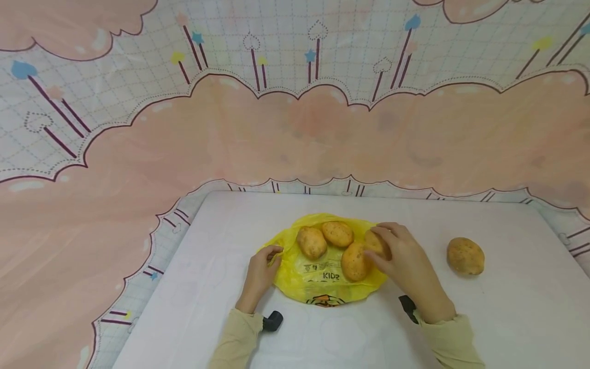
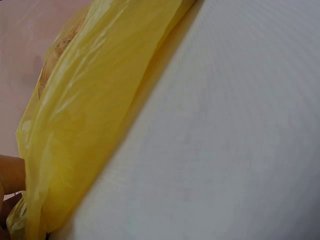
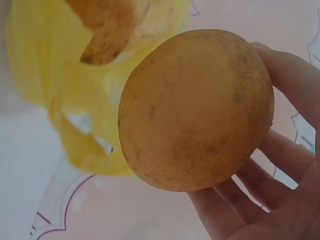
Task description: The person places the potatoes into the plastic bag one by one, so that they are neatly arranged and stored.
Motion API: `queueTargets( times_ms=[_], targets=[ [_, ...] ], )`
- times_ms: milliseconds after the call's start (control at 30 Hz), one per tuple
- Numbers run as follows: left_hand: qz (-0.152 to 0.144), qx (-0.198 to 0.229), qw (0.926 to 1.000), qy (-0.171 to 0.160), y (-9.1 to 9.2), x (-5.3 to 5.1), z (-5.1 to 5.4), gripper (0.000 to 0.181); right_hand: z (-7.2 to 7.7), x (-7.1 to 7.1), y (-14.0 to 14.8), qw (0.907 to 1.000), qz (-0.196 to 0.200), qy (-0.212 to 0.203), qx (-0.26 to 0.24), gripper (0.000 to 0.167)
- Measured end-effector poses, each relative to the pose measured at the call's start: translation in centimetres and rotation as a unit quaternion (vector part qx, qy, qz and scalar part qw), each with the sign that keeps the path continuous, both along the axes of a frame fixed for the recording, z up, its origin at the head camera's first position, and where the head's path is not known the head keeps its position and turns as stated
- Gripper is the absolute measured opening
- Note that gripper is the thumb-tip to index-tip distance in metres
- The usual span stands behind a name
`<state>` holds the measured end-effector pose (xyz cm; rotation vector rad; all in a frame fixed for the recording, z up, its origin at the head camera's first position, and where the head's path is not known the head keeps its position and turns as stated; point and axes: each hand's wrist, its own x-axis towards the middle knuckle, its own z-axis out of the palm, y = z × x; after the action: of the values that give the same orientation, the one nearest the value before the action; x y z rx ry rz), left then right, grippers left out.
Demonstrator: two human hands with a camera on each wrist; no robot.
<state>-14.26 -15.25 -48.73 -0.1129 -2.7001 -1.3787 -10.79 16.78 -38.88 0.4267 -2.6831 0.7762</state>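
Observation:
A yellow plastic bag (image 1: 318, 292) lies spread on the table with its mouth open. Three potatoes (image 1: 311, 242) show inside it. At the bag's left edge my left hand (image 1: 260, 274) pinches the plastic between thumb and fingers; in the left wrist view the bag's side (image 2: 95, 100) hides most of that grip. My right hand (image 1: 410, 261) holds another potato (image 3: 197, 110) at the bag's right side, thumb and fingers curled round it. In the head view the fingers partly cover this held potato (image 1: 377, 244), which appears close beside the lower potato (image 1: 356, 261).
One loose potato (image 1: 465, 256) sits on the white table (image 1: 516, 307), to the right of my right hand. Behind the table hangs a patterned cloth (image 1: 322, 138). Black wrist mounts (image 1: 273, 321) stick out beside both sleeves.

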Motion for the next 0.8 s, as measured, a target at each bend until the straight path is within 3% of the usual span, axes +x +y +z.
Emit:
queueTargets(
  times_ms=[433, 800],
  targets=[
    [0.0, 0.001, 1.0, 0.003, -0.1, -0.1, -0.1, 0.02, -0.4, -0.4, -2.2, 0.9997, 0.02, 0.01, -0.004, 0.049],
    [0.003, -0.004, 1.0, 0.001, 0.1, 0.1, 0.1, 0.02, -0.8, -0.7, -4.6, 0.9958, 0.063, 0.066, 0.01, 0.051]
  ],
)
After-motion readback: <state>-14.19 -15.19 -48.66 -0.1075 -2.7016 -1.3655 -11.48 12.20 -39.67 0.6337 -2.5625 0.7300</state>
